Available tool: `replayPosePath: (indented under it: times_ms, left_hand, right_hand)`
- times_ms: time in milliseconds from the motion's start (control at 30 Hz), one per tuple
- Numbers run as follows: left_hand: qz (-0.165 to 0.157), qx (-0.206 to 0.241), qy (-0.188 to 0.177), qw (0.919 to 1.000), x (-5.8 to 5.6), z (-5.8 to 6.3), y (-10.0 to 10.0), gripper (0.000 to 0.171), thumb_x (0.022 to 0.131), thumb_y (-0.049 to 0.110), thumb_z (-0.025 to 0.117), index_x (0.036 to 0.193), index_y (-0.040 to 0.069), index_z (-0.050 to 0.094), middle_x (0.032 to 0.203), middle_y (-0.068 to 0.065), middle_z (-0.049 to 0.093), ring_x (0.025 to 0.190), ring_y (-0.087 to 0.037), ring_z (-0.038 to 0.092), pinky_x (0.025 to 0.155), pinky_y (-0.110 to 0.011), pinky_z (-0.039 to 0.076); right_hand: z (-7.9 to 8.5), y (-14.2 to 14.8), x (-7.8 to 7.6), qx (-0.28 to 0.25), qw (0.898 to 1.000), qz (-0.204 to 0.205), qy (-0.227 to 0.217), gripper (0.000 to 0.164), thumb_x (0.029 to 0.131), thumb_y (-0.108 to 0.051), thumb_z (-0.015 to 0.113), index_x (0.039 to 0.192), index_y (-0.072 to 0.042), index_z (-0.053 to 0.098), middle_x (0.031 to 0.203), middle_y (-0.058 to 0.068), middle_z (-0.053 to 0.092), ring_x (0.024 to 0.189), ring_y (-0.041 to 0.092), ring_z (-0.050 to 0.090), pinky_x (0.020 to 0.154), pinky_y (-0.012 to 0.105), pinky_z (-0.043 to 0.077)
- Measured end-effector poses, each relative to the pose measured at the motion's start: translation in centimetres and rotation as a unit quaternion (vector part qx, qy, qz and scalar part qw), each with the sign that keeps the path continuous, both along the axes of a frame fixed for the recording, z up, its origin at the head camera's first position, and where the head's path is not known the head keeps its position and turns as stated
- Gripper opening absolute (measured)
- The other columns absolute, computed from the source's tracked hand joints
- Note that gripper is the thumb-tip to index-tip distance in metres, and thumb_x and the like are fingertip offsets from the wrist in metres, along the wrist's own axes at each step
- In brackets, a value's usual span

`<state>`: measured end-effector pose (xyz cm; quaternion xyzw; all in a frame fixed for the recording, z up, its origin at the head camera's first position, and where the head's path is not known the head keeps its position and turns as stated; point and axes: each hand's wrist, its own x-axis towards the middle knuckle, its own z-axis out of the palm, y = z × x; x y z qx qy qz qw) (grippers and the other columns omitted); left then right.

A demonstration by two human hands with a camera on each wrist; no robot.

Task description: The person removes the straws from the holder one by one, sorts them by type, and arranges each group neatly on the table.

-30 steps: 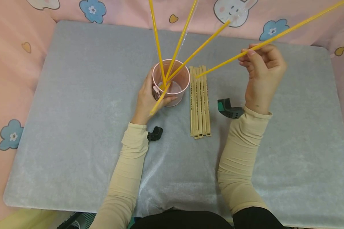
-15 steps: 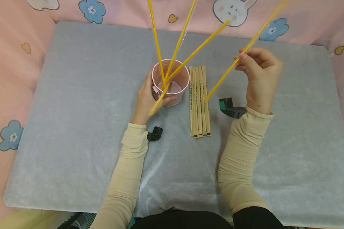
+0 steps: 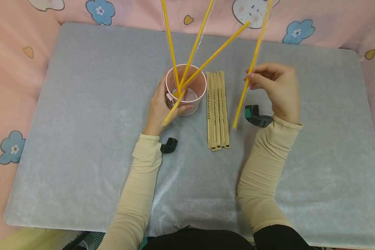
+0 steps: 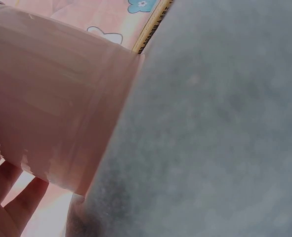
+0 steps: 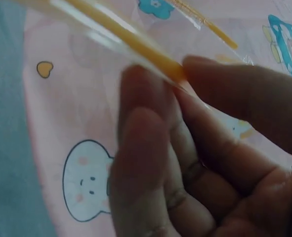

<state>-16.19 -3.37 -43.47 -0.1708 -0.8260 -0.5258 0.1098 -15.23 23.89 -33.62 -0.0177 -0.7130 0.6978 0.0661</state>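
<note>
My left hand [image 3: 156, 113] grips a translucent pink cup [image 3: 198, 107] with a side handle; its wall [image 4: 57, 94] fills much of the left wrist view. Several yellow straws [image 3: 197, 43] in clear wrappers fan out of the cup, and one yellow length slants over the rim above the hand. Between thumb and fingertips, my right hand [image 3: 276, 88] pinches another wrapped yellow straw [image 3: 257, 48] at mid-length. It stands steeply slanted, upper end toward the back, lower end just right of the row of beige paper-sleeved sticks [image 3: 217, 114].
Grey cloth covers the table [image 3: 90, 104]. The printed paper sleeves lie side by side between cup and right hand. A pink patterned curtain [image 3: 137, 15] borders the back and sides. Dark wrist cameras [image 3: 258, 118] jut inward from both sleeves.
My right hand has come left and toward the body. The straw it pinches has swung from a flat lean to the right to a steep slant. Left hand and cup have stayed put.
</note>
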Motion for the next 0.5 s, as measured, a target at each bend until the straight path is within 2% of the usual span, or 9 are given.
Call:
replayPosePath:
  times_ms: [67,133,233,300,400,500]
  left_hand:
    - [0.001,-0.001,0.000,1.0000,0.0,0.0,0.0,0.106,0.062,0.026,0.090,0.145,-0.002,0.029,0.134,-0.019,0.048,0.122,-0.025,0.047,0.103,-0.028,0.035]
    - [0.001,-0.001,0.001,1.0000,0.0,0.0,0.0,0.106,0.062,0.026,0.090,0.145,-0.002,0.029,0.133,-0.019,0.049,0.122,-0.025,0.047,0.103,-0.028,0.035]
    - [0.002,-0.001,0.002,1.0000,-0.1,0.0,0.0,0.106,0.062,0.025,0.090,0.144,-0.002,0.030,0.133,-0.019,0.049,0.121,-0.025,0.047,0.103,-0.028,0.035]
    - [0.002,-0.001,0.002,1.0000,-0.1,0.0,0.0,0.106,0.062,0.026,0.090,0.144,-0.002,0.030,0.133,-0.019,0.049,0.121,-0.025,0.048,0.103,-0.028,0.035]
    - [0.002,-0.001,0.001,1.0000,-0.1,0.0,0.0,0.106,0.062,0.026,0.090,0.145,-0.001,0.030,0.133,-0.018,0.049,0.121,-0.025,0.048,0.103,-0.028,0.035]
    - [0.002,0.000,0.000,1.0000,0.0,0.0,0.0,0.106,0.062,0.026,0.090,0.145,-0.001,0.030,0.133,-0.018,0.049,0.121,-0.025,0.048,0.103,-0.028,0.035]
  right_hand:
    - [-0.1,0.2,-0.1,0.046,0.999,0.014,-0.026,0.007,0.081,0.004,0.069,0.086,0.009,0.070,0.075,0.007,0.070,0.062,0.019,0.061,0.060,0.024,0.052]
    - [-0.2,0.4,-0.1,0.106,0.992,0.032,-0.052,0.009,0.082,0.003,0.068,0.089,0.009,0.069,0.075,0.002,0.070,0.063,0.017,0.062,0.060,0.022,0.053]
    - [-0.6,0.7,-0.4,0.197,0.974,0.059,-0.091,0.015,0.085,-0.001,0.067,0.094,0.010,0.068,0.075,-0.004,0.069,0.064,0.014,0.063,0.061,0.021,0.053]
    - [-0.9,0.8,-0.5,0.236,0.962,0.082,-0.114,0.018,0.086,-0.004,0.066,0.097,0.010,0.066,0.075,-0.005,0.068,0.065,0.012,0.063,0.061,0.021,0.053]
    - [-1.4,1.0,-0.9,0.261,0.947,0.111,-0.151,0.021,0.087,-0.007,0.066,0.098,0.010,0.065,0.073,-0.004,0.067,0.064,0.012,0.063,0.060,0.022,0.053]
    - [-2.0,1.1,-1.2,0.264,0.937,0.139,-0.182,0.020,0.088,-0.008,0.066,0.097,0.010,0.064,0.073,-0.001,0.068,0.064,0.015,0.064,0.059,0.024,0.054]
